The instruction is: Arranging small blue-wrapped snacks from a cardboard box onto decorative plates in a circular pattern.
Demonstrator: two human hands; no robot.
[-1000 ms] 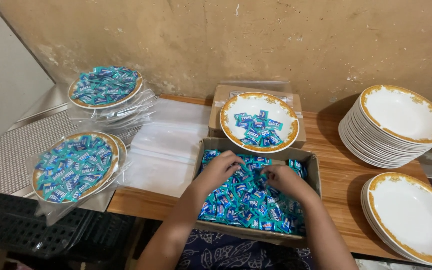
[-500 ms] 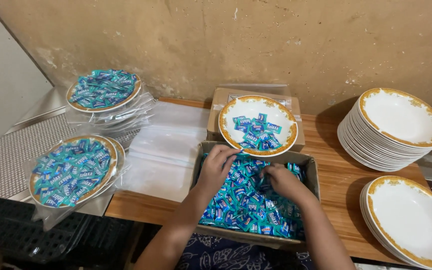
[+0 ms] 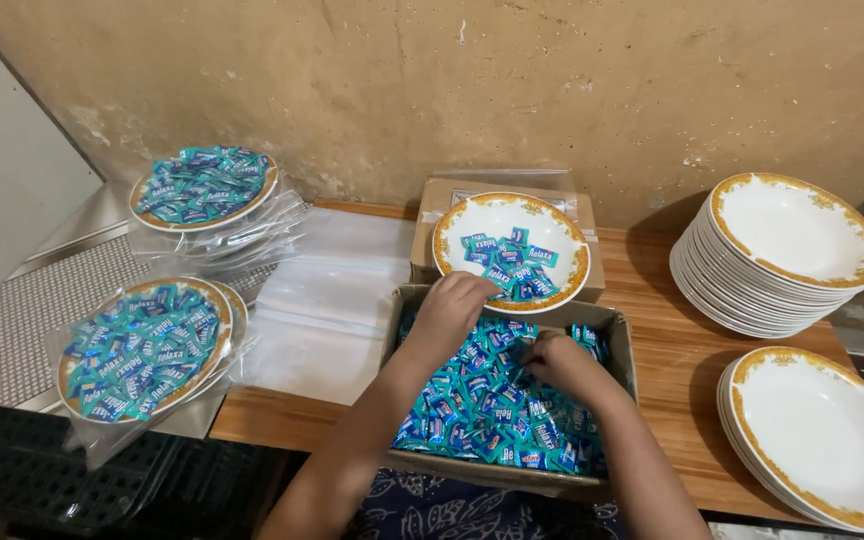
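Both hands, left hand [image 3: 455, 305] and right hand [image 3: 559, 362], are cupped closed around small blue-wrapped sweets [image 3: 472, 405] inside the open brown cardboard box [image 3: 620, 345] on the wooden table [image 3: 672, 330]. The sweets look light, slippery and loose, best scooped by the fistful.

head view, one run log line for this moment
left hand in cardboard box of blue wrapped candies | right hand in same box | gold-rimmed white plate partly filled behind box
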